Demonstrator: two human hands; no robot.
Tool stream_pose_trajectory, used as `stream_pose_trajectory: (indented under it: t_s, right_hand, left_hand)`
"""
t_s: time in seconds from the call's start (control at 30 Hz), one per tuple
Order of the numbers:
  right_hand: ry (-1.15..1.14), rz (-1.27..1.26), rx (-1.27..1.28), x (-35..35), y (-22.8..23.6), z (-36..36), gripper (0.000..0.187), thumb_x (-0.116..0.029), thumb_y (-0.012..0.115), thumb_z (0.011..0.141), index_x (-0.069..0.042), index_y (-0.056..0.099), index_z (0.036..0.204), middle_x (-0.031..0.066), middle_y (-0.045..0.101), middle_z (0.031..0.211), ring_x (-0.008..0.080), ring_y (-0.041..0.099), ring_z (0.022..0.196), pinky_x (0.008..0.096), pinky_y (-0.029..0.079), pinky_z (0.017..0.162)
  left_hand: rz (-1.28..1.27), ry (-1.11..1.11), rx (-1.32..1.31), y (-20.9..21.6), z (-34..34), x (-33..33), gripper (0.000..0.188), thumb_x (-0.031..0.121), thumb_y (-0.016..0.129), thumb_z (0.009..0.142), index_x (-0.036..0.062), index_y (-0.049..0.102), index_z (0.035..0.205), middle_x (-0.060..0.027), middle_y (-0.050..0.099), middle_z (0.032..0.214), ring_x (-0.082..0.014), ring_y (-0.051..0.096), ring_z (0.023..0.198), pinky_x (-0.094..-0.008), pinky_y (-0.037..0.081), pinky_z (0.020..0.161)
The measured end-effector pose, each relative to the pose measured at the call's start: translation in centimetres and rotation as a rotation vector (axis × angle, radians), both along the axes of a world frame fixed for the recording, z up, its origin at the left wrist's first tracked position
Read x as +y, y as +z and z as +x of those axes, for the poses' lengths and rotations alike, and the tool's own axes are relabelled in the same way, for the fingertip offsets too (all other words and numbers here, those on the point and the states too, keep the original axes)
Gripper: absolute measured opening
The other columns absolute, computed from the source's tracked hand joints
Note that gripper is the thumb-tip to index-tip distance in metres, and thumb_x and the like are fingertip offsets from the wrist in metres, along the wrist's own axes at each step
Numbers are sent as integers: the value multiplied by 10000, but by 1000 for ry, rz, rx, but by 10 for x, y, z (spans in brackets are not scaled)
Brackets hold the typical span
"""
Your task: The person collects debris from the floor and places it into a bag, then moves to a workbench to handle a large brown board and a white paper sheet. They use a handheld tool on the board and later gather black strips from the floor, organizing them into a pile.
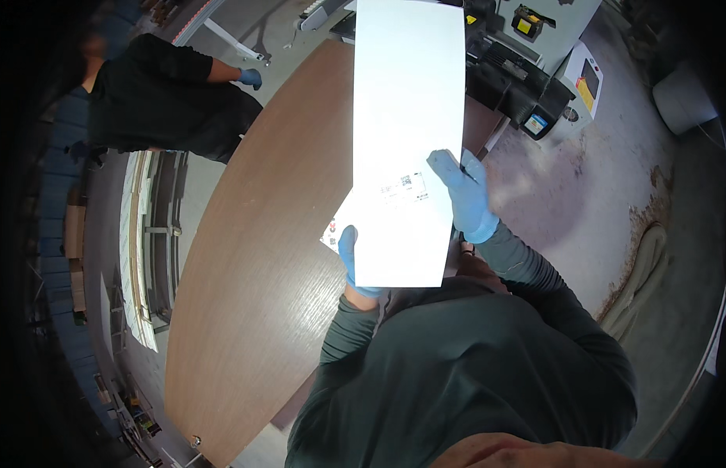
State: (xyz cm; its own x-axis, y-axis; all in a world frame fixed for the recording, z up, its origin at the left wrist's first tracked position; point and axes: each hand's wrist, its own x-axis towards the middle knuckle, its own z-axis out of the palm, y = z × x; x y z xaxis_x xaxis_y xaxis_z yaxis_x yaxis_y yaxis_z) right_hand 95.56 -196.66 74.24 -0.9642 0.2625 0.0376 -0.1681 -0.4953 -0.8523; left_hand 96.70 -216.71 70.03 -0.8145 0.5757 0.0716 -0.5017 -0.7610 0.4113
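Note:
A long white panel (408,93) stretches away from my body, held by both hands. Printed marks and a small square code lie on its lower half, by a label (406,187). My left hand (349,257), in a blue glove, grips the lower left edge; the thumb shows and the fingers are hidden underneath. From beneath that edge pokes a sheet corner (330,234) with red and black print; I cannot tell whether my left hand holds it too. My right hand (469,195), also blue-gloved, closes on the right edge, thumb on top. A thin dark mark shows beside its fingers.
A large brown wood-grain board (261,257) lies below and to the left. Black machine parts (519,86) and a white machine housing (581,86) stand at the far right. A co-worker (172,93) in dark clothes stands far left. A thick hose (640,273) lies on the floor to the right.

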Motion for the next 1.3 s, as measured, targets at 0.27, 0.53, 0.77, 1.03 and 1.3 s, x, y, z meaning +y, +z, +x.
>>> stream_pose_trajectory:
  t_s: [0.27,0.53,0.77,1.03,1.3]
  right_hand:
    - [-102,60,-73,-5,17,9,251,-259,676,998,-19,680,1069,4,664,918,66,629,815,228,516,689]
    - [-217,71,-50,-16,54,36,180,-201,656,1001,-31,680,1056,-20,655,924,42,611,836,225,499,744]
    - [-522,1131,426,-12,76,59,260,-163,597,1019,-4,647,1218,77,687,1127,141,643,1017,287,509,887]
    - [-474,1269,561,-18,87,75,441,0,528,1001,-41,537,1441,148,656,1307,268,656,1160,355,538,973]
    - [-571,1443,501,-23,88,85,447,34,510,1000,-36,538,1441,147,637,1339,246,658,1165,341,541,981]
  left_hand:
    - [94,-119,14,11,-9,-7,667,459,407,1054,-7,382,1530,-187,528,1489,-278,580,1291,-362,579,927]
    - [298,-348,-57,51,6,-5,735,521,426,1032,30,335,1572,-191,503,1514,-300,542,1341,-374,564,971]
    - [240,-436,3,77,19,-18,739,515,441,1026,33,329,1574,-193,497,1517,-304,542,1341,-379,561,976]
    - [188,-466,41,85,28,-34,743,509,459,1019,36,322,1577,-196,490,1521,-307,541,1341,-383,557,982]
    - [161,-473,65,85,30,-35,749,502,476,1012,40,315,1580,-198,483,1525,-311,541,1342,-388,554,988]
